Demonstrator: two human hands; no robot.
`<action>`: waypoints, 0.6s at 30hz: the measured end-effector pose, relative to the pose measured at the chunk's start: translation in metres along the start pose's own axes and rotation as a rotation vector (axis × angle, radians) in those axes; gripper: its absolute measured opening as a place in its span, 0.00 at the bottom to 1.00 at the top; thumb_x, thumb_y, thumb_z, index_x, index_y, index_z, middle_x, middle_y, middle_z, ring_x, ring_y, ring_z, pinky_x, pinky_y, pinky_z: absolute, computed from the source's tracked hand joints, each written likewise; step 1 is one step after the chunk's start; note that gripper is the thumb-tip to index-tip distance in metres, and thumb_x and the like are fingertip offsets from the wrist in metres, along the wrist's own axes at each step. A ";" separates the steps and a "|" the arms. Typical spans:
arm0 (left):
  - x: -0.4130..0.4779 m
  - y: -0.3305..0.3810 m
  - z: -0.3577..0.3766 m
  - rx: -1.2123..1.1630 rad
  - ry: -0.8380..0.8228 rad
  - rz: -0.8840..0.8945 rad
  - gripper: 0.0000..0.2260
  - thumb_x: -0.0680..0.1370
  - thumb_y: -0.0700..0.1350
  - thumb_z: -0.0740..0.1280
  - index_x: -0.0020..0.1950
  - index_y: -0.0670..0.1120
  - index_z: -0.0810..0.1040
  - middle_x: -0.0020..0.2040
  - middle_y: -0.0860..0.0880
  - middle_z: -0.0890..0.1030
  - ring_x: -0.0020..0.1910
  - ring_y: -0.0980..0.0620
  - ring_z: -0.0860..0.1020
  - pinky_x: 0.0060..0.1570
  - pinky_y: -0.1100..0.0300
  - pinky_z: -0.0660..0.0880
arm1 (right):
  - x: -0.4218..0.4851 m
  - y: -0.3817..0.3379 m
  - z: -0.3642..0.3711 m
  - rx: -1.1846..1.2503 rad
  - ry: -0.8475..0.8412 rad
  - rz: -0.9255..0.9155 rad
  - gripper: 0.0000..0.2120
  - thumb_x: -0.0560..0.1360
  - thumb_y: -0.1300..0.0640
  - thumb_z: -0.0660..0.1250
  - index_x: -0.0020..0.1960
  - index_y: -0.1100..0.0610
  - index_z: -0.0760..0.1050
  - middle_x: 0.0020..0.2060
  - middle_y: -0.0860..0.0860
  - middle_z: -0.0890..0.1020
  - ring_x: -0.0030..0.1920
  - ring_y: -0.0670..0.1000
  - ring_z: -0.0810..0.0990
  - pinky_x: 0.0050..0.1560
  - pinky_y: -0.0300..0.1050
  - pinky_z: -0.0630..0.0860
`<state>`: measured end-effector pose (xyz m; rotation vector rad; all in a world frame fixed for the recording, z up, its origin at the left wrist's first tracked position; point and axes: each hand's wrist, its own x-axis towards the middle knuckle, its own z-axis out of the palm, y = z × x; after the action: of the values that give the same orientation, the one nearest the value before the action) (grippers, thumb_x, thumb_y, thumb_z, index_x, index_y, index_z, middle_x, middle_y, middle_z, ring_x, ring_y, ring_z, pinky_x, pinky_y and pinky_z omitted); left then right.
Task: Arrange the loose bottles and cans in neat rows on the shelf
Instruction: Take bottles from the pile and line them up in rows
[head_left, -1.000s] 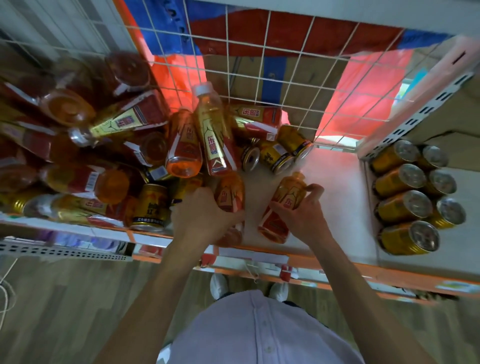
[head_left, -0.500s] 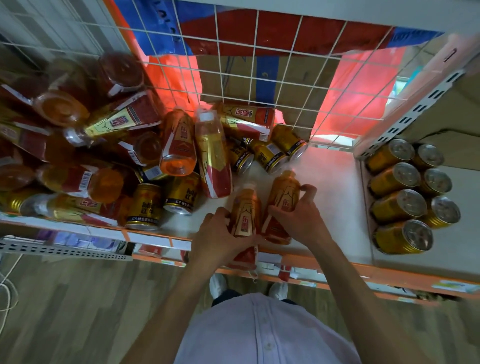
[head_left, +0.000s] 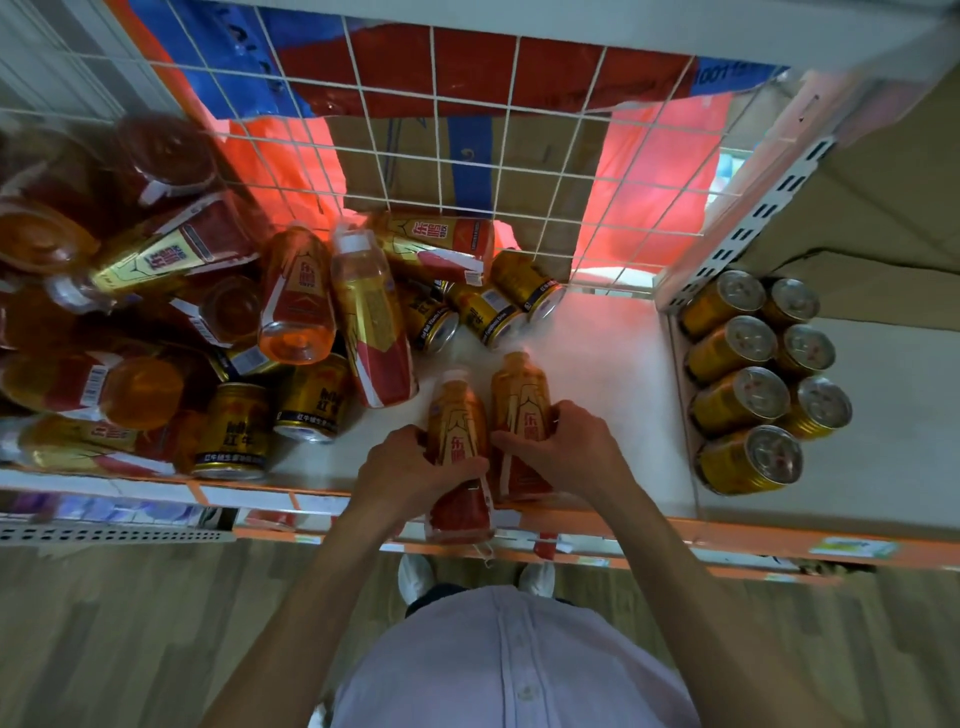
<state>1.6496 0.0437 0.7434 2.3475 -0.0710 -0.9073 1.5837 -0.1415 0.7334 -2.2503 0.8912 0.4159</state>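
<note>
In the head view, we see the left grip (head_left: 410, 467) curled round the left-hand bottle (head_left: 457, 415), an orange drink bottle with a red and gold label. The fingers wrap its middle from the left side. Its cap points away from the grip toward the wire back, and its base juts out below the grip, past the orange front edge of the shelf (head_left: 597, 364).

The right grip (head_left: 566, 447) is clamped on the right-hand bottle (head_left: 519, 400), a matching bottle. The thumb lies across the label and the fingers go round the right side. This bottle sits just left of that grip, cap away from us and base close to the shelf's front edge. We cannot tell whether it rests on the shelf. The two bottles lie side by side between the grips, nearly touching.

Left of the left grip and beyond it lies the loose pile (head_left: 208, 338) of bottles and gold cans, tumbled at all angles. A white-capped bottle (head_left: 371, 332) lies nearest, just beyond the left grip. Three gold cans (head_left: 483, 312) lie on their sides beyond both grips, near the wire grid (head_left: 467, 130).

Well to the right of the right grip, past a shelf divider, upright gold cans (head_left: 753, 379) stand in two neat rows.

Beneath the arms are a pale shirt (head_left: 509, 660), white shoes (head_left: 415, 577) and a wooden floor (head_left: 104, 623).
</note>
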 end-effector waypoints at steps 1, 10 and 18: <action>-0.003 0.001 0.001 0.004 -0.008 0.003 0.35 0.64 0.67 0.75 0.63 0.47 0.74 0.53 0.51 0.79 0.49 0.51 0.79 0.43 0.60 0.74 | -0.002 0.003 -0.003 0.027 0.001 -0.005 0.33 0.66 0.27 0.70 0.57 0.52 0.73 0.46 0.47 0.81 0.42 0.48 0.81 0.45 0.46 0.82; -0.033 0.023 0.022 -0.168 0.005 0.082 0.40 0.55 0.68 0.79 0.61 0.52 0.74 0.54 0.54 0.81 0.49 0.51 0.82 0.52 0.48 0.81 | -0.050 0.048 -0.045 0.252 0.019 -0.060 0.30 0.67 0.35 0.76 0.59 0.45 0.65 0.47 0.40 0.75 0.46 0.44 0.79 0.41 0.35 0.76; -0.059 0.048 0.063 -0.183 -0.032 0.208 0.35 0.59 0.61 0.80 0.62 0.54 0.74 0.54 0.57 0.81 0.46 0.57 0.82 0.46 0.55 0.82 | -0.076 0.092 -0.053 0.348 0.114 -0.059 0.31 0.64 0.36 0.77 0.58 0.42 0.63 0.45 0.34 0.72 0.43 0.37 0.75 0.41 0.33 0.73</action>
<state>1.5729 -0.0134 0.7686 2.1123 -0.2307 -0.8132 1.4672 -0.1912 0.7669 -1.9873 0.8777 0.0958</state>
